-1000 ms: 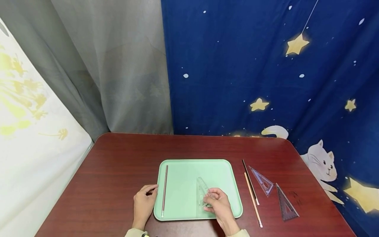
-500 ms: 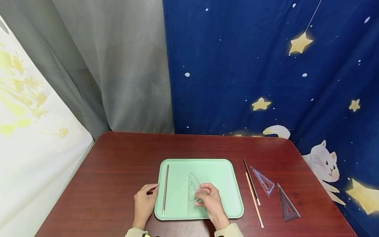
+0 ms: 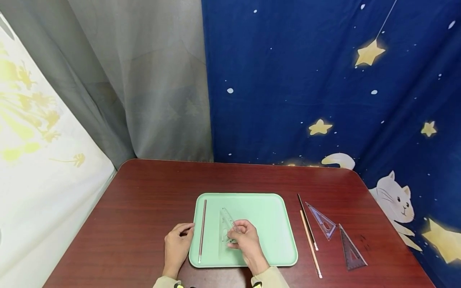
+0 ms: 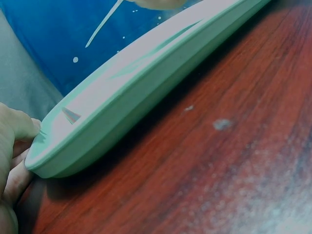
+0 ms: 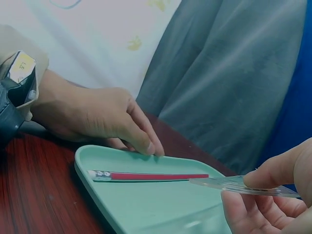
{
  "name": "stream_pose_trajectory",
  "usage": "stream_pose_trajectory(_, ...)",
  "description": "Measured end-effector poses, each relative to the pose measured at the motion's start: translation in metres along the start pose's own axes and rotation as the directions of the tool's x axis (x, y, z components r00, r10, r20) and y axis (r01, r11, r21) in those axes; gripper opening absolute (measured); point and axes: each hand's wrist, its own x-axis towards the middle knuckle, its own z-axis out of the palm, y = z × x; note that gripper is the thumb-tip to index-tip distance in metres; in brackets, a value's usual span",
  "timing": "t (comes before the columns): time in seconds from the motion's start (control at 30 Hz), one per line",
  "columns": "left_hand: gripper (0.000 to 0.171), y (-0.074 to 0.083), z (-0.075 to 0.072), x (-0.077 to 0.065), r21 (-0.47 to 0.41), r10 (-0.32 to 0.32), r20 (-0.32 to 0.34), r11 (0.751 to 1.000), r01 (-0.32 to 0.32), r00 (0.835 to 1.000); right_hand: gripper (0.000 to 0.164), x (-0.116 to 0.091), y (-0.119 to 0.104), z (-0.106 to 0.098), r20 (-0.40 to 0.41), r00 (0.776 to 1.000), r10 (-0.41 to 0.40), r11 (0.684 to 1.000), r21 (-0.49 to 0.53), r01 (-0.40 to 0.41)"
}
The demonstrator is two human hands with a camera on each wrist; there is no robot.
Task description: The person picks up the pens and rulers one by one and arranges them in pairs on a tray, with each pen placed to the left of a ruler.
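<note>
A clear set square (image 3: 224,224) is pinched between the thumb and fingers of my right hand (image 3: 248,242), its tip pointing away from me. It is held over the left half of a mint-green tray (image 3: 268,240). In the right wrist view, the set square (image 5: 217,183) appears nearly edge-on, above the tray floor. A red pencil (image 3: 202,236) with a white eraser end lies lengthwise along the tray's left side. My left hand (image 3: 176,248) grips the tray's left rim, thumb at the top edge and fingers against the outer wall.
Right of the tray on the dark red table (image 3: 151,188) lie a black pencil (image 3: 307,220) and a natural-wood pencil (image 3: 310,244). Beyond them are a purplish clear set square (image 3: 321,221) and a dark grey one (image 3: 351,252). Curtains hang behind the table.
My right hand has carried the clear set square leftward over the tray, closer to the red pencil. The left hand keeps its hold on the rim. The head view has shifted slightly.
</note>
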Motion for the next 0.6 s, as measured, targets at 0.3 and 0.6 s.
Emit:
stream_pose_trajectory(0.3,0.013,0.001,0.002,-0.001,-0.008,0.011,-0.002,1.0,-0.011,1.0,0.033,0.003,0.003,0.013,0.023,1.0,-0.02,1.0,0.001,0.02)
stream_pose_trajectory(0.6,0.013,0.001,0.003,-0.001,0.014,0.003,0.003,1.0,-0.003,1.0,0.033,0.008,0.012,0.026,0.003,1.0,-0.007,1.0,-0.029,0.007)
